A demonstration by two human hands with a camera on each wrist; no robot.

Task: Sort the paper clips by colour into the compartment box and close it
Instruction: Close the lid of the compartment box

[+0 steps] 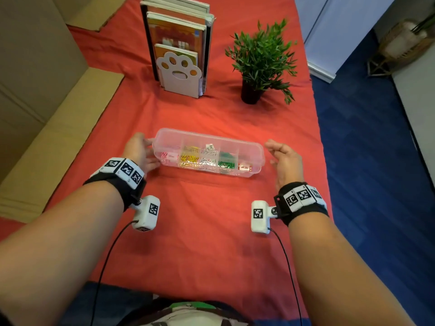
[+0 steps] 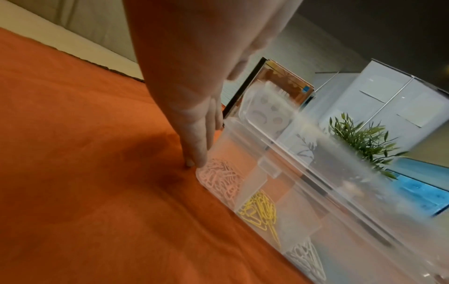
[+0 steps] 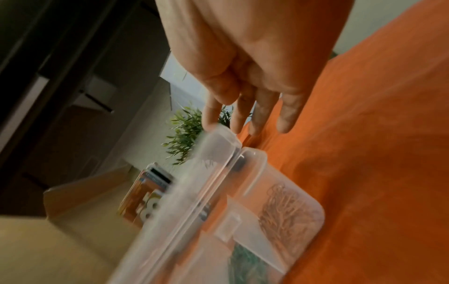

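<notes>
A clear compartment box point(image 1: 257, 162) lies crosswise on the red cloth. Its compartments hold pink clips point(image 1: 166, 156), yellow clips point(image 1: 188, 157), white clips point(image 1: 208, 158), green clips point(image 1: 227, 161) and copper clips point(image 1: 244, 167). The clear lid point(image 1: 207, 137) hangs tilted a little above the base and is blurred in both wrist views. My left hand point(image 1: 141, 149) has straight fingers point(image 2: 196, 146) against the box's left end wall, their tips down at the cloth. My right hand point(image 1: 282, 158) is at the right end with straight fingers point(image 3: 286, 115) and holds nothing; its forefinger tip is at the lid's corner point(image 3: 218, 134).
A paw-shaped bookend with upright books point(image 1: 180, 74) stands behind the box. A potted green plant point(image 1: 261, 60) stands at the back right. Flattened cardboard point(image 1: 47, 137) lies along the left side. The cloth's right edge drops to blue floor point(image 1: 364, 161).
</notes>
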